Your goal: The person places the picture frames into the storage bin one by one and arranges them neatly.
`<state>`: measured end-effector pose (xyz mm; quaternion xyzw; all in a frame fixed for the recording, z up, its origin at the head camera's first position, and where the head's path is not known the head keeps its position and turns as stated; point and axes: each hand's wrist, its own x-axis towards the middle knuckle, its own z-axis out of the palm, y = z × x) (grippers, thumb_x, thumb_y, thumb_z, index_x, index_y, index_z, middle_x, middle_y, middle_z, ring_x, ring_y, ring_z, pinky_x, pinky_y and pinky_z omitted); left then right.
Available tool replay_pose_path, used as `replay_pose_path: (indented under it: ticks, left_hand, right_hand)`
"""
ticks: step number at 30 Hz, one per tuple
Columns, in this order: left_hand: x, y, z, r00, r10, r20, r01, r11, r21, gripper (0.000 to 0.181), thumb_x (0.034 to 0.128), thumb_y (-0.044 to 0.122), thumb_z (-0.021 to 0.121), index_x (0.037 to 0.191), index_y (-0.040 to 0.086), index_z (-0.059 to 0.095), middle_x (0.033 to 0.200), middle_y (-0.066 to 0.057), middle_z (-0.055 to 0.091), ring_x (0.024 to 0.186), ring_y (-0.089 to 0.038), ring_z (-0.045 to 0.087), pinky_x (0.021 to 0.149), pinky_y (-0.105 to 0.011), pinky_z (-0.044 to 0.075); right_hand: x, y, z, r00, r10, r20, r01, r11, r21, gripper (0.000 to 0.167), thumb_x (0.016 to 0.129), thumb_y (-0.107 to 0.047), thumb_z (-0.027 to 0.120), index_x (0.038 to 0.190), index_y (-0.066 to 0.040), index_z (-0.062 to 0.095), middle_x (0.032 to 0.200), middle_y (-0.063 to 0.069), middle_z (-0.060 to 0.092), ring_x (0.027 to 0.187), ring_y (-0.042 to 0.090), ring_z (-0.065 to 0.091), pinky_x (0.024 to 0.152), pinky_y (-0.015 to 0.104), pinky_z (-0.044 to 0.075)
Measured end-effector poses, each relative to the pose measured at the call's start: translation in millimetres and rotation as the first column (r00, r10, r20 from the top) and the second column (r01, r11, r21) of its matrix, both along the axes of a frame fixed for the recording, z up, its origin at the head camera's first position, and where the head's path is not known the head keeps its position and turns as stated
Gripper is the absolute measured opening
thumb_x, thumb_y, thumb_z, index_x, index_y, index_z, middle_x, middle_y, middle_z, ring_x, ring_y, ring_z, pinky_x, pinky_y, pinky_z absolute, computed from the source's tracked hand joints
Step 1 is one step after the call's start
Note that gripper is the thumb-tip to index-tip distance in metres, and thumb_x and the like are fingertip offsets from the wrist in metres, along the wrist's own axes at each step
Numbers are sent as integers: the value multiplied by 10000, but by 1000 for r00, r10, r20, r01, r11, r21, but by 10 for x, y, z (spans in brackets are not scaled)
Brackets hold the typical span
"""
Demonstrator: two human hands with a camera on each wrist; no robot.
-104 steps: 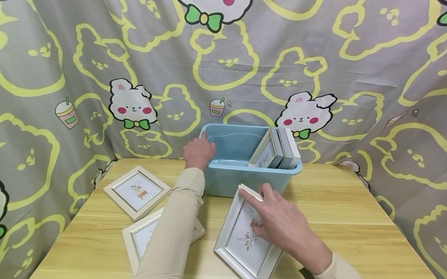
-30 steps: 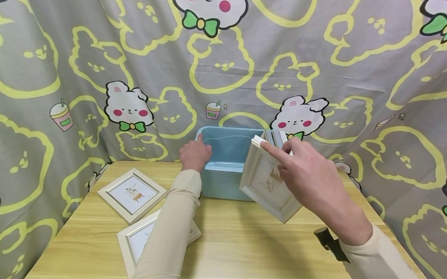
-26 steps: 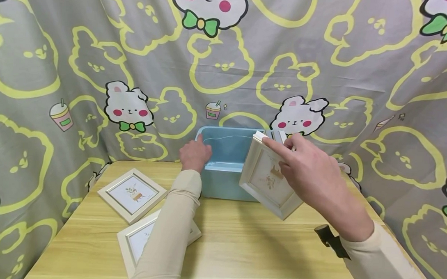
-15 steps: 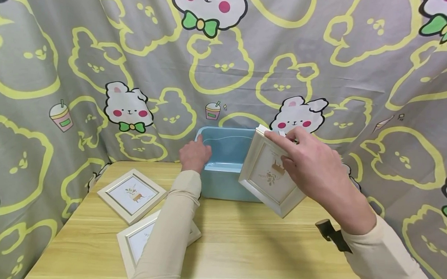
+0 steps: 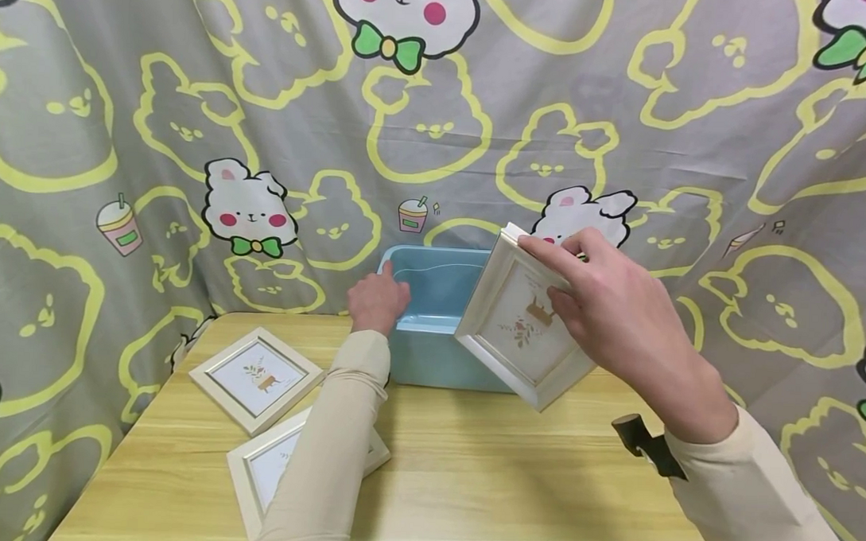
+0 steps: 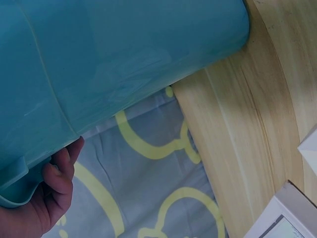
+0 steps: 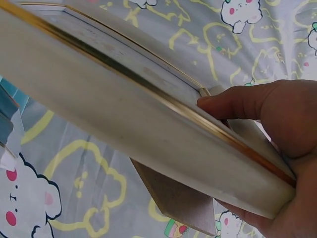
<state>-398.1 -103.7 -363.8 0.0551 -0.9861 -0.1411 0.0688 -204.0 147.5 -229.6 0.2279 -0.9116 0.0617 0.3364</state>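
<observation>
My left hand [image 5: 378, 300] grips the left rim of a light blue plastic bin [image 5: 430, 358]; in the left wrist view its fingers curl round the rim. My right hand [image 5: 624, 325] holds a cream picture frame [image 5: 501, 356], tilted, in the air in front of the bin's right part. In the right wrist view the thumb [image 7: 233, 101] lies over the front of the frame, and a back stand [image 7: 181, 201] sticks out behind it. The frames inside the bin's right end are hidden behind the held frame and hand.
Two more cream frames lie face up on the wooden table at left: one farther back [image 5: 210, 378] and one nearer [image 5: 243, 475], partly under my left forearm. A patterned grey curtain [image 5: 309, 131] hangs close behind the bin. A dark strap piece [image 5: 649, 447] hangs below my right wrist.
My right hand has raised the picture frame from low over the table to the bin's front, and it keeps rising slightly. My left hand stays on the rim.
</observation>
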Motion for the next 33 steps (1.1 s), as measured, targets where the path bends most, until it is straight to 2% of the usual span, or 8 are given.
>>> replay_pose_path:
  ticks: [9,16,33]
  left_hand:
    - [6,-10,-4,1000,10,1,-10,1000,-3,601,915,391,381,1488,215,343,1147,-222,644,913,-380,647,749,-474,524]
    - [-7,0,-4,1000,6,2,-6,1000,-3,608,920,404,384,1498,219,337,1171,-212,645,944,-382,647,772,-479,522]
    - [-13,6,-3,1000,0,0,0,1000,-15,592,930,410,391,1484,209,341,1181,-214,640,988,-385,644,811,-488,520]
  right_hand:
    - [-161,-10,36,999,-40,0,40,998,-45,688,789,41,628,1373,-313,542,981,94,552,644,221,487,490,335,351]
    - [-293,3,45,997,-78,15,79,993,-89,654,820,-1,641,1381,-316,523,1088,132,562,690,283,552,502,394,405]
    - [-428,-6,63,996,-90,9,91,983,-160,653,836,-1,649,1402,-296,511,1112,145,557,727,309,573,535,417,424]
